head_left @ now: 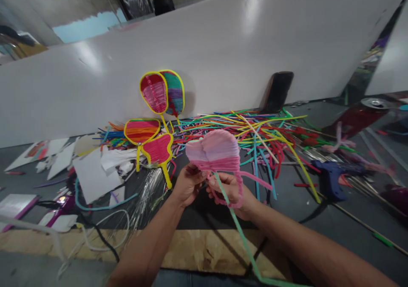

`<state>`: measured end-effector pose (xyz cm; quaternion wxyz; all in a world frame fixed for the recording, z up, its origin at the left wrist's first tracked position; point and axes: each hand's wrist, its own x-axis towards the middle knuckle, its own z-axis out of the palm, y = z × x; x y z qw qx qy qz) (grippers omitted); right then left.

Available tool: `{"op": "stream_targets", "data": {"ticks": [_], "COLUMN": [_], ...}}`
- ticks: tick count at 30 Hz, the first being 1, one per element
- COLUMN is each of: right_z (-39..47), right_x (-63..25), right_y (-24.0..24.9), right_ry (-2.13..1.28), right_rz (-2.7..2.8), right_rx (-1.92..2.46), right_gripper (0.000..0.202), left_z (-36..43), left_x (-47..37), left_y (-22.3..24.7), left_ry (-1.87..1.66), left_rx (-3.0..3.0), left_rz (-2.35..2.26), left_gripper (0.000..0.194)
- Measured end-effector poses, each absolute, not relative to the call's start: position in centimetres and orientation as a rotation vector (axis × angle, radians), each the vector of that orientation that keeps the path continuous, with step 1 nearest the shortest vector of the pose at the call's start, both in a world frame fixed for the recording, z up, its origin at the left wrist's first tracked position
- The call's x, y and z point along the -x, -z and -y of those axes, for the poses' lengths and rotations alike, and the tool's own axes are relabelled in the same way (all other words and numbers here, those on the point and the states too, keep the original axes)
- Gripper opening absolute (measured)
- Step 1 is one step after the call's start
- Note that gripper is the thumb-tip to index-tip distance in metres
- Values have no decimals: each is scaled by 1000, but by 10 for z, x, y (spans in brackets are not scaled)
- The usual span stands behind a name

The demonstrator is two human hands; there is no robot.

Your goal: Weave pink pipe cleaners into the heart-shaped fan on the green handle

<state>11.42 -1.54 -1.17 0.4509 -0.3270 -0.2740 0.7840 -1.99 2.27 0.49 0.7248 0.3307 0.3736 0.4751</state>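
Between my hands is a small fan-shaped piece [221, 149] of pink and lilac pipe cleaners, its rows packed side by side. My left hand [189, 186] is closed on its lower left edge. Below the rows, my right hand [230, 189] is closed round the base, where a pink loop hangs over the fingers. A light green pipe cleaner [239, 226] runs from the base down toward my lap. Whether the right fingers also pinch it I cannot tell. One loose pink end [256, 180] sticks out to the right.
Finished yellow-rimmed fans [154, 93] lean on the white board [216, 53]; others [158, 149] lie below. Loose pipe cleaners [236, 125] are heaped behind my hands. A phone [278, 92], blue glue gun [333, 178] and red can [360, 117] are right. Paper scraps [95, 174] and cables [105, 242] are left.
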Motion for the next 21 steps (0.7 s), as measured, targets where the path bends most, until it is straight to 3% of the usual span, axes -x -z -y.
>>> {"op": "stream_targets", "data": {"ticks": [12, 21], "right_z": [12, 5], "right_x": [-123, -125], "right_y": [8, 15], "right_ry": [-1590, -1738], "right_rz": [1063, 783], "right_rx": [1033, 913], "right_gripper": [29, 30], "left_z": [-22, -28], "left_x": [16, 18], "left_y": [-3, -3], "left_ry": [-1034, -1187], "left_rx": [-768, -753], "left_rz": [-873, -931], "left_gripper": [34, 29]}}
